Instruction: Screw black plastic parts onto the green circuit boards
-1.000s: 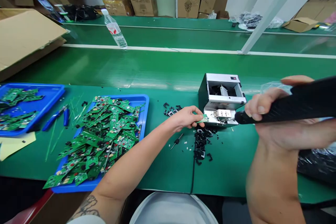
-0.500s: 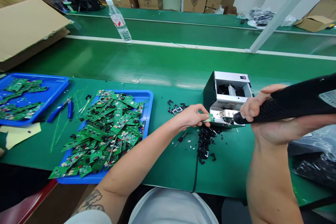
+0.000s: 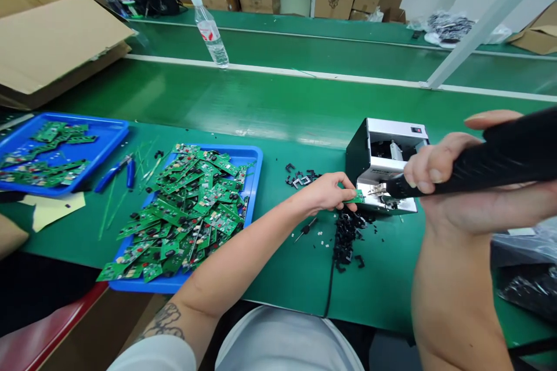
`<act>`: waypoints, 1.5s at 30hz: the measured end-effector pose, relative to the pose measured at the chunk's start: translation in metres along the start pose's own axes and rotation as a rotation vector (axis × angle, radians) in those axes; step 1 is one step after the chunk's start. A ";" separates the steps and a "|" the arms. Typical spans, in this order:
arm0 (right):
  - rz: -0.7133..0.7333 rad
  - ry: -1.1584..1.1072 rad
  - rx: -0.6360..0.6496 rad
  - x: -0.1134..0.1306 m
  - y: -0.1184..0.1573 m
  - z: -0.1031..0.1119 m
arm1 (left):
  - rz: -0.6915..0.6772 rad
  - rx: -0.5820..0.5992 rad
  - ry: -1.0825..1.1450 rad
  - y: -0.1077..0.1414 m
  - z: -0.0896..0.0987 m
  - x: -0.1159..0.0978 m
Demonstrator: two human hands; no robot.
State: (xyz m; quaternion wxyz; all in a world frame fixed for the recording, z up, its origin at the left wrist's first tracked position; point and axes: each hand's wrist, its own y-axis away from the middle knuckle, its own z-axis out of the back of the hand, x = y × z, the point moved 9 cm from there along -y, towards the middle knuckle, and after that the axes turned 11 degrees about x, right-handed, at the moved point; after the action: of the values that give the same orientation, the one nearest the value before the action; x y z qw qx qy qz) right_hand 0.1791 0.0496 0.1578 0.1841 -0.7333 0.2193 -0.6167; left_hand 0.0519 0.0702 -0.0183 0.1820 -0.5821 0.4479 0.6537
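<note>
My left hand (image 3: 337,191) pinches a small green circuit board (image 3: 358,197) in front of a silver and black screw feeder (image 3: 387,165). My right hand (image 3: 448,185) is wrapped round a thick black electric screwdriver (image 3: 513,148), held nearly level. Its nose points left at the feeder's front ledge, close to the board; whether the bit touches anything I cannot make out. Many similar boards lie heaped in a blue tray (image 3: 257,185) left of my forearm. Small black plastic parts (image 3: 348,237) are piled below the feeder.
A second blue tray (image 3: 107,134) holds more boards at the left, near blue-handled cutters (image 3: 115,174) and yellow paper (image 3: 58,208). A loose screwdriver-like tool (image 3: 306,229) lies by the black parts. Behind stand a water bottle (image 3: 211,35) and a large carton (image 3: 61,40). Another person's arm (image 3: 11,237) shows at far left.
The whole view has shifted, so the bench appears further right. The electric screwdriver's nose has drawn slightly nearer the board in my left hand. Another person's arm shows more at the left edge.
</note>
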 end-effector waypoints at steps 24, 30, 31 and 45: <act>-0.042 -0.003 0.129 -0.021 -0.010 -0.025 | 0.007 -0.016 0.013 0.001 0.000 -0.002; -0.038 -0.018 0.117 -0.024 -0.009 -0.027 | -0.005 -0.028 0.004 0.001 -0.001 -0.004; -0.042 -0.014 0.110 -0.024 -0.008 -0.027 | -0.008 -0.029 -0.001 0.001 -0.001 -0.005; 0.127 0.076 0.100 -0.007 0.003 0.027 | -0.001 -0.025 -0.065 0.003 0.001 -0.007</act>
State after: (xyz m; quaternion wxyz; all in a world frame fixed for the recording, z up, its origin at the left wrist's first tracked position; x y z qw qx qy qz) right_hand 0.2042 0.0512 0.1455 0.2508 -0.6839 0.2411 -0.6413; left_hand 0.0506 0.0712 -0.0110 0.1895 -0.5630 0.4333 0.6778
